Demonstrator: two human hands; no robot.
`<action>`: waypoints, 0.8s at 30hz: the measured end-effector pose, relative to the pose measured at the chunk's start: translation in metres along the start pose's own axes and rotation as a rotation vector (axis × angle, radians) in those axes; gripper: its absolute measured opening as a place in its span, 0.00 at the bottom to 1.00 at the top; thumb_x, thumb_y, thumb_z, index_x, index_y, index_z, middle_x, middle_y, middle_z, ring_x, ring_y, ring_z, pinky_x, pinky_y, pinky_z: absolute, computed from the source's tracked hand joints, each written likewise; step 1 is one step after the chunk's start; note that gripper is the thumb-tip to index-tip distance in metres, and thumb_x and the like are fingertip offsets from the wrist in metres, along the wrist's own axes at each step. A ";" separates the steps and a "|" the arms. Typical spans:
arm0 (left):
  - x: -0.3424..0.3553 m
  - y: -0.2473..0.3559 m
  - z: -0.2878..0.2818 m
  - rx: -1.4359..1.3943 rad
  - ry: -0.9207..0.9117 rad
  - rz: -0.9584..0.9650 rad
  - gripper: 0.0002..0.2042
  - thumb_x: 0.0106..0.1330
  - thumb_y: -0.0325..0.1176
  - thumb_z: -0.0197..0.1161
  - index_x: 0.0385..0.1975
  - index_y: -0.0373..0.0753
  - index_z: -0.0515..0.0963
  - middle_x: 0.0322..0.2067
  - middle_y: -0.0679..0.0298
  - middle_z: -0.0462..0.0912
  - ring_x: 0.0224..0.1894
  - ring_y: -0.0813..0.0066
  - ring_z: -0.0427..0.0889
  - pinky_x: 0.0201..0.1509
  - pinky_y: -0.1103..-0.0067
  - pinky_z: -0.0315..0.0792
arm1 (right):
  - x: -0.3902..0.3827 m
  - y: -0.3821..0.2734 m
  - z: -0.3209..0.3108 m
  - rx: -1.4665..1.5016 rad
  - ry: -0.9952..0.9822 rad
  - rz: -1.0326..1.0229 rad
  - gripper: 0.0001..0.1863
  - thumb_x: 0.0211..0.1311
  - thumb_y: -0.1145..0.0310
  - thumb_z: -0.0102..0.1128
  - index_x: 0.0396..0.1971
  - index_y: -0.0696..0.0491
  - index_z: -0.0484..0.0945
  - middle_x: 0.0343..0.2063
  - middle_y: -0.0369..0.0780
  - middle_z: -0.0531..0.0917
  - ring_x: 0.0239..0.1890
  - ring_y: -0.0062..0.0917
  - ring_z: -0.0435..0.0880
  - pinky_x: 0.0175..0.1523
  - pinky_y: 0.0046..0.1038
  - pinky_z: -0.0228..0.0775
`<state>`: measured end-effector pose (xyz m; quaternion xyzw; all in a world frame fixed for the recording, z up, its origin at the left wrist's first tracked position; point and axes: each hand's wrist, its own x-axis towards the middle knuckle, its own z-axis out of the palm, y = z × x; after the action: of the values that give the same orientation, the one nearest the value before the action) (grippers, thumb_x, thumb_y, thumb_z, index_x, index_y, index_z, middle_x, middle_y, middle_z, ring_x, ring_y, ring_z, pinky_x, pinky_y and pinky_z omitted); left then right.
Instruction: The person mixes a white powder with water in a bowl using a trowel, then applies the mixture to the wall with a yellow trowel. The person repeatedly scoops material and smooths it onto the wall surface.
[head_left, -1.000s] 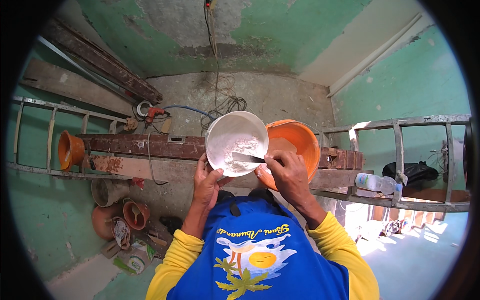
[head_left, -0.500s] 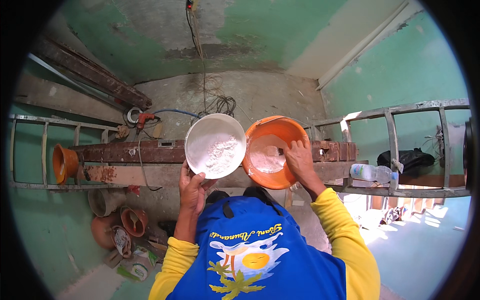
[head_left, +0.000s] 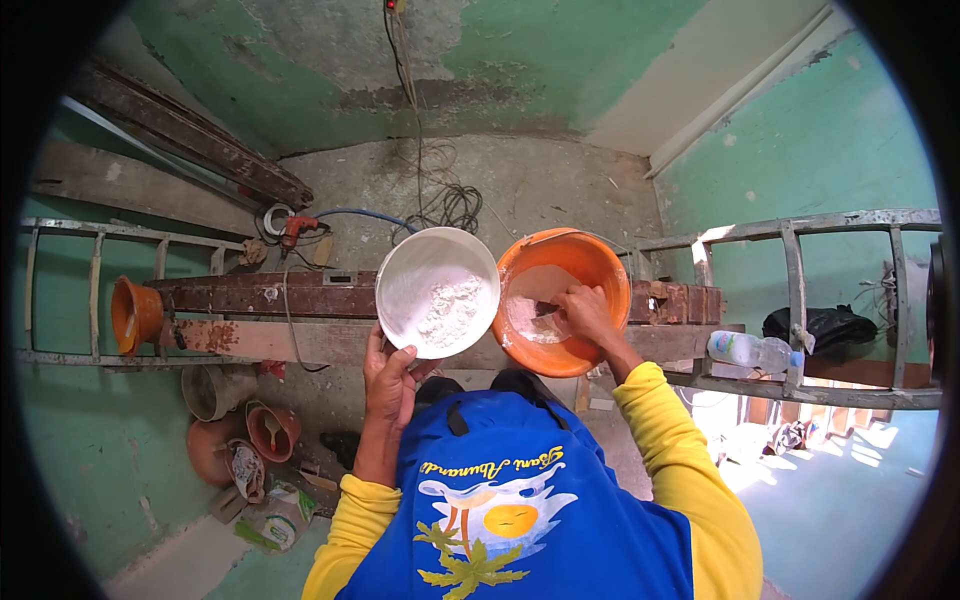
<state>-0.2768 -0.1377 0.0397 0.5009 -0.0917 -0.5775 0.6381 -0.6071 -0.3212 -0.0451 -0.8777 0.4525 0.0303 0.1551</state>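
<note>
My left hand (head_left: 390,385) grips the lower-left side of a white bucket (head_left: 400,290) that holds white powder (head_left: 450,310). Right beside it, an orange bucket (head_left: 565,350) stands on the plank with pale powder inside. My right hand (head_left: 590,320) reaches into this bucket, gripping a putty knife (head_left: 543,309) whose dark blade is partly buried in the powder.
Two wooden planks (head_left: 230,330) span metal ladders (head_left: 795,300) at both sides. An orange container (head_left: 137,310) and a plastic bottle (head_left: 755,352) rest along them. Behind lie a red drill (head_left: 295,230) and cables (head_left: 445,205); more buckets (head_left: 270,430) are below left.
My right hand has moved with the putty knife from the white bucket down into the orange bucket. The white bucket has shifted left and sits apart from the powder-filled orange one's centre.
</note>
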 end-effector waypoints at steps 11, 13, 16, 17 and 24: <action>0.004 0.001 0.007 0.004 -0.008 0.013 0.35 0.66 0.28 0.65 0.73 0.42 0.60 0.64 0.54 0.77 0.62 0.61 0.83 0.57 0.62 0.88 | -0.034 -0.013 -0.081 0.178 0.084 0.069 0.12 0.65 0.65 0.71 0.46 0.48 0.89 0.37 0.42 0.87 0.47 0.40 0.85 0.52 0.41 0.64; 0.005 0.000 0.007 -0.001 -0.006 0.012 0.35 0.66 0.27 0.65 0.74 0.42 0.60 0.64 0.54 0.76 0.62 0.61 0.83 0.57 0.61 0.88 | -0.043 -0.023 -0.106 0.231 0.128 0.085 0.12 0.65 0.67 0.72 0.47 0.50 0.88 0.37 0.42 0.86 0.46 0.40 0.85 0.51 0.41 0.67; 0.006 0.001 0.010 0.003 -0.021 0.022 0.35 0.66 0.26 0.64 0.74 0.41 0.59 0.65 0.54 0.75 0.62 0.60 0.83 0.58 0.60 0.88 | -0.051 -0.034 -0.130 0.347 0.234 0.085 0.14 0.64 0.69 0.72 0.49 0.53 0.87 0.37 0.42 0.85 0.44 0.39 0.85 0.48 0.39 0.71; 0.006 0.002 0.010 0.003 -0.027 0.021 0.35 0.66 0.26 0.64 0.74 0.41 0.59 0.65 0.54 0.75 0.63 0.60 0.83 0.58 0.60 0.88 | -0.051 -0.040 -0.133 0.355 0.278 0.076 0.14 0.64 0.69 0.72 0.49 0.51 0.87 0.37 0.41 0.85 0.44 0.38 0.84 0.48 0.39 0.70; 0.005 0.006 0.012 -0.013 -0.065 0.006 0.38 0.65 0.25 0.65 0.76 0.40 0.55 0.66 0.53 0.73 0.63 0.59 0.82 0.57 0.60 0.88 | -0.022 -0.096 -0.133 0.140 0.571 -0.078 0.15 0.62 0.69 0.72 0.49 0.52 0.87 0.37 0.39 0.83 0.43 0.34 0.82 0.47 0.38 0.70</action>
<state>-0.2798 -0.1497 0.0477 0.4774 -0.1102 -0.5922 0.6397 -0.5544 -0.2916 0.1090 -0.8545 0.4449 -0.2549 0.0828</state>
